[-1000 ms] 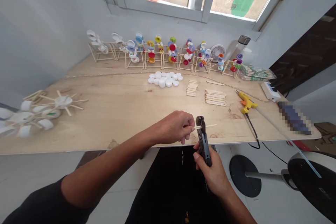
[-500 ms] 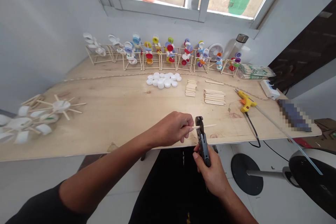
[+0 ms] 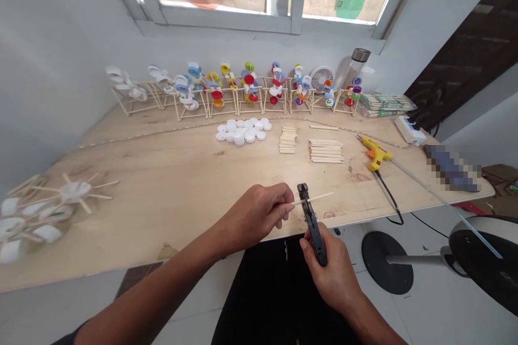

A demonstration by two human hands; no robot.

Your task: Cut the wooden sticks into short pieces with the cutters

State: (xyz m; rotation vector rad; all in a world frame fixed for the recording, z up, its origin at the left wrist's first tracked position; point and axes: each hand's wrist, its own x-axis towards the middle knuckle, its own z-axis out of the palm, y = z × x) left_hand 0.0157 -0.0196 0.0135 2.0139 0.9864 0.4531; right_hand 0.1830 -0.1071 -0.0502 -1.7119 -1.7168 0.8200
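My left hand (image 3: 269,210) pinches one end of a thin wooden stick (image 3: 321,195) above the front edge of the table. Wrapped round the grips of a dark hand cutter (image 3: 311,221) is my right hand (image 3: 332,259). The stick passes across the cutter's jaws, and its free end points right. Whether the blades press on it I cannot tell. Beyond my hands lie a stack of short sticks (image 3: 287,140), a stack of longer sticks (image 3: 326,151) and a pile of white bottle caps (image 3: 239,132).
Several stick frames with coloured cap wheels (image 3: 249,86) line the wall. A yellow glue gun (image 3: 376,153) and a power strip (image 3: 410,130) are at right. White cap-and-stick wheels (image 3: 75,192) lie at left. A bottle (image 3: 356,67) and a small fan (image 3: 322,80) stand behind.
The view has shifted slightly. My left hand has turned a little, its fingers now more outstretched along the stick. The cutter stays around the stick.
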